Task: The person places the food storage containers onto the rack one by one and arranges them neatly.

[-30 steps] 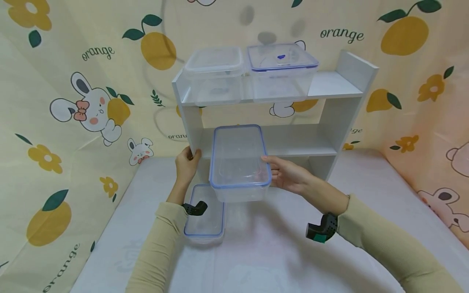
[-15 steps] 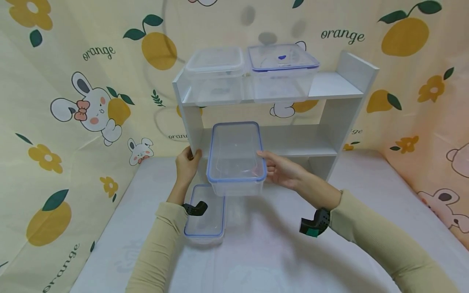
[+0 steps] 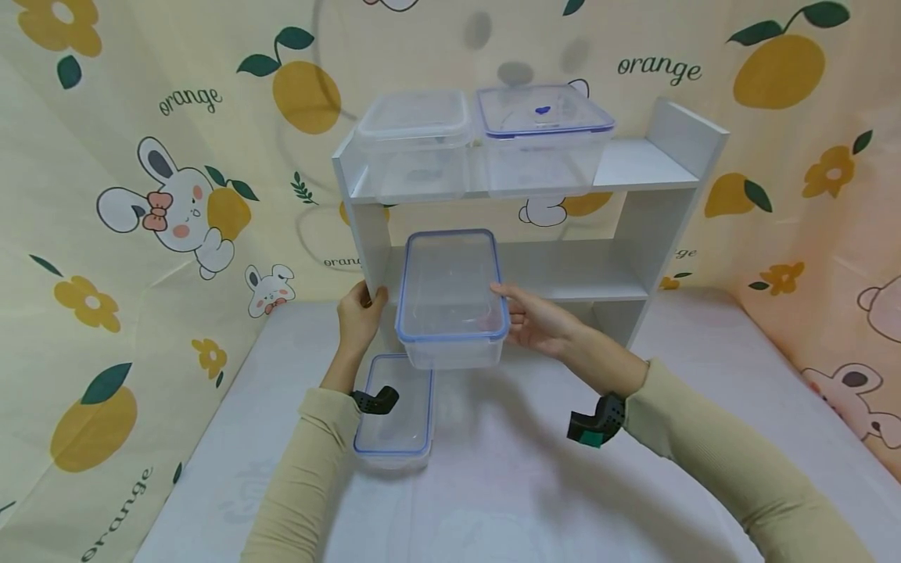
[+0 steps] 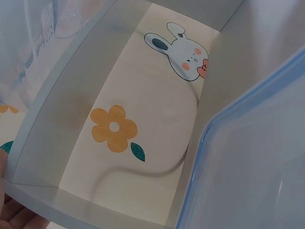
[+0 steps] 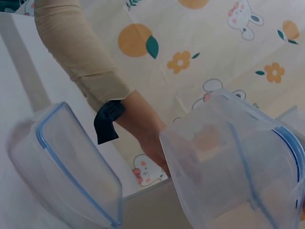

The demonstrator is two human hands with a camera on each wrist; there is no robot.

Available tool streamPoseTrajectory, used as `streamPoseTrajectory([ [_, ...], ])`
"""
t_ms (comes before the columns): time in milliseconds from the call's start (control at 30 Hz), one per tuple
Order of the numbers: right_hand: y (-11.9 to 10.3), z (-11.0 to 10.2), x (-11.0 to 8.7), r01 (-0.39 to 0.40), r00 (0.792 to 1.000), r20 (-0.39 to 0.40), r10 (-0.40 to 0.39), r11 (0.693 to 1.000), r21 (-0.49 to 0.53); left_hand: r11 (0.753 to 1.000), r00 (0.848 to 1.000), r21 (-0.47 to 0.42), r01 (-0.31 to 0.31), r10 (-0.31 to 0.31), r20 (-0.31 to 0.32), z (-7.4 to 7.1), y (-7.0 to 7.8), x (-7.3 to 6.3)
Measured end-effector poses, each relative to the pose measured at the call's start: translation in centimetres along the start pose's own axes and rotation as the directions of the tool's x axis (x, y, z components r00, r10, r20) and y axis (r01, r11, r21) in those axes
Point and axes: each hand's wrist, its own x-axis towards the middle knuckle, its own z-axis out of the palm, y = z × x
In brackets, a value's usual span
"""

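In the head view my right hand [image 3: 545, 322] grips the right side of a clear plastic food container [image 3: 450, 285] with a blue-rimmed lid, thumb on the lid's edge. The container is held up in front of the middle board of a white two-tier shelf [image 3: 584, 270], its lid tilted toward me. My left hand [image 3: 359, 319] holds the shelf's left side panel near its lower front, thumb on the outer face. In the left wrist view the fingers [image 4: 24, 217] curl beneath a panel edge, and the raised container [image 4: 257, 162] fills the right side.
On the shelf's top board stand a frosted-lid container [image 3: 415, 145] and a blue-rimmed container [image 3: 542, 141]. Another blue-rimmed container [image 3: 394, 414] lies on the white tabletop [image 3: 521, 485] beneath my left wrist. Printed cloth [image 3: 281, 234] hangs behind.
My right hand has moved the container slightly forward, up and left, toward the shelf's middle level. My left hand has kept its place on the side panel.
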Motion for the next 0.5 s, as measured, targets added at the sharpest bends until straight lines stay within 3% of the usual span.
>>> streamPoseTrajectory([
  [400, -0.5, 0.5, 1.5, -0.025, 0.996, -0.084, 0.029, 0.998, 0.053, 1.000, 1.000, -0.007, -0.003, 0.003, -0.005, 0.0, 0.1, 0.0],
  [500, -0.5, 0.6, 1.6, -0.027, 0.996, -0.086, 0.032, 0.998, 0.056, 1.000, 1.000, -0.004, 0.000, 0.000, 0.002, -0.1, 0.9, -0.4],
])
